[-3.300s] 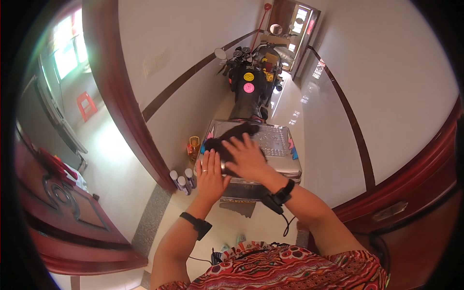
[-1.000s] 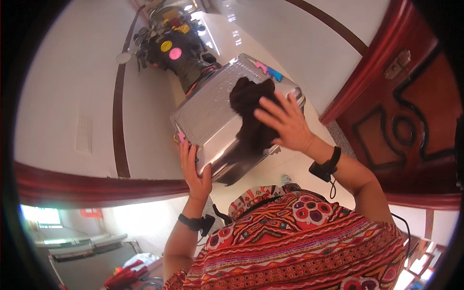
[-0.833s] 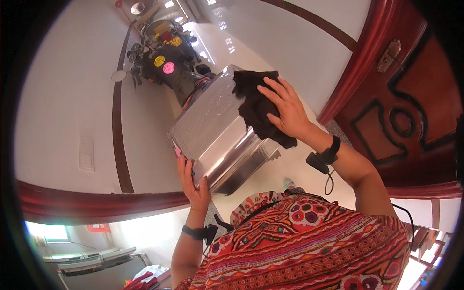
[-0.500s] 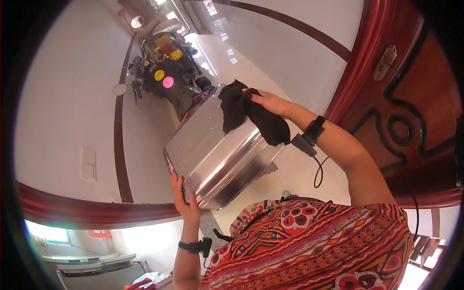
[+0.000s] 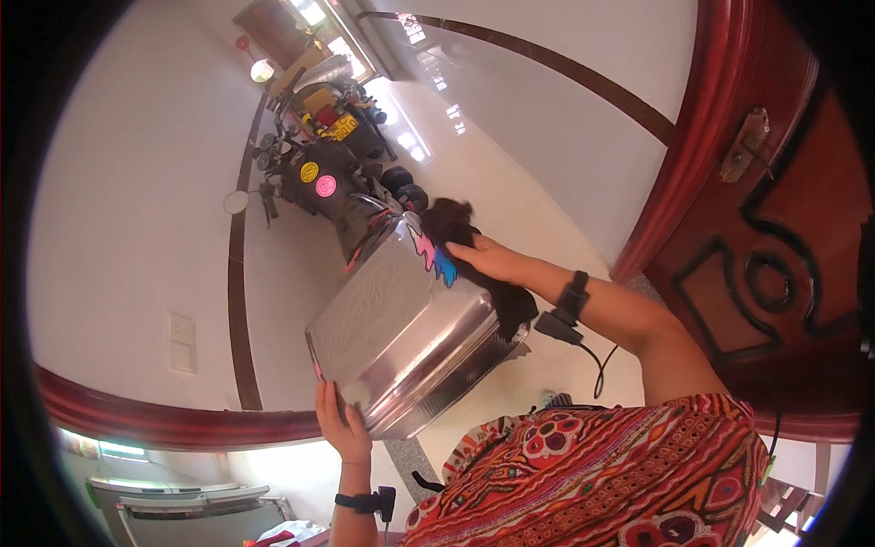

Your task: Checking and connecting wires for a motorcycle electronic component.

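Observation:
A shiny silver metal box (image 5: 392, 314) with rounded edges lies tilted across the middle of the head view. My left hand (image 5: 344, 427) grips its near left corner, fingers along the side and thumb by the edge. My right hand (image 5: 488, 258) is closed on a dark brown cloth (image 5: 510, 305), pressing it against the far right edge of the box. The cloth drapes down over that side. A pink and blue sticker (image 5: 436, 255) shows beside the cloth. What supports the box underneath is hidden.
Beyond the box, parked motorcycles (image 5: 319, 164) with mirrors crowd the passage along the left wall. A red-brown door (image 5: 784, 228) with a metal handle stands at the right. Pale tiled floor (image 5: 519, 191) runs between. A wall switch (image 5: 182, 343) is at the left.
My right hand has drawn the cloth nearer and rightward along the box's edge, uncovering the pink and blue sticker. My left hand stays at the near corner. The whole view has shifted slightly.

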The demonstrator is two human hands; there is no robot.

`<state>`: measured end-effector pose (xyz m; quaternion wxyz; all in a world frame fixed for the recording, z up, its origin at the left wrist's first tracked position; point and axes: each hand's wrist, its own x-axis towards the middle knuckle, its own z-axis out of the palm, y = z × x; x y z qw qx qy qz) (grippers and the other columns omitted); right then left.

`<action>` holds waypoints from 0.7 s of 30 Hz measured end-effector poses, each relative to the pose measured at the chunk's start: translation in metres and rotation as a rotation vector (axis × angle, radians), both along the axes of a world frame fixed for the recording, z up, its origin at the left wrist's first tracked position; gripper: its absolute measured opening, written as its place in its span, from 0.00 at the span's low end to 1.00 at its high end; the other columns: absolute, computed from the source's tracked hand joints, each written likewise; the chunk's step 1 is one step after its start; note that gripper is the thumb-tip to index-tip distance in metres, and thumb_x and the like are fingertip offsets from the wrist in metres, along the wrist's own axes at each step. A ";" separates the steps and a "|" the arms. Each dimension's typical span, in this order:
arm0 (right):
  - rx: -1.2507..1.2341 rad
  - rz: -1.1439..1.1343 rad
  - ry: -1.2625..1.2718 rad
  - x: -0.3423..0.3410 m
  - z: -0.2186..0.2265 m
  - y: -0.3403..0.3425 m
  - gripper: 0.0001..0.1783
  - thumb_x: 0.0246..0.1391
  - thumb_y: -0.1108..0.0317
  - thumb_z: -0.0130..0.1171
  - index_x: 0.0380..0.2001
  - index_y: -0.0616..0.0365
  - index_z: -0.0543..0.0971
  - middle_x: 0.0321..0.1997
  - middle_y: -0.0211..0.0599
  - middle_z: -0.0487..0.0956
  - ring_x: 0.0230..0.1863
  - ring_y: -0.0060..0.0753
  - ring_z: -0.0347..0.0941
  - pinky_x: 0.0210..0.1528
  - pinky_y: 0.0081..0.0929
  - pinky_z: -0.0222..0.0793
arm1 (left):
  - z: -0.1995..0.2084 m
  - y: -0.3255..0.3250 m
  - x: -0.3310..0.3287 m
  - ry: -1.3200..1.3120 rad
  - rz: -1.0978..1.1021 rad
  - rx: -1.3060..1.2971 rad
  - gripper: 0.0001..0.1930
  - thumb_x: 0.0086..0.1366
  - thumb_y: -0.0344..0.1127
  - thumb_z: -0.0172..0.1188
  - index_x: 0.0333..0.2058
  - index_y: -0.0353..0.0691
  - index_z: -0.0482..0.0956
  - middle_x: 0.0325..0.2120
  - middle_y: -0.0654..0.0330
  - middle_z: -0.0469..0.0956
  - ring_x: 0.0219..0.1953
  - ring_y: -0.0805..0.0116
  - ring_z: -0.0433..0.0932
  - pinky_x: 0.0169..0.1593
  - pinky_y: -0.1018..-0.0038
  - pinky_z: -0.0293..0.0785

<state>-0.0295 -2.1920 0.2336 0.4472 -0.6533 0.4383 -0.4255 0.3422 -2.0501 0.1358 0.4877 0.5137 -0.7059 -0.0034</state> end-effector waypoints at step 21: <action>0.783 -0.014 -0.437 -0.043 -0.123 0.038 0.38 0.64 0.36 0.38 0.59 0.59 0.70 0.53 0.38 0.76 0.55 0.32 0.69 0.60 0.27 0.61 | 0.010 -0.002 0.013 -0.045 0.012 0.029 0.23 0.68 0.38 0.47 0.58 0.32 0.69 0.58 0.42 0.66 0.60 0.47 0.67 0.63 0.61 0.61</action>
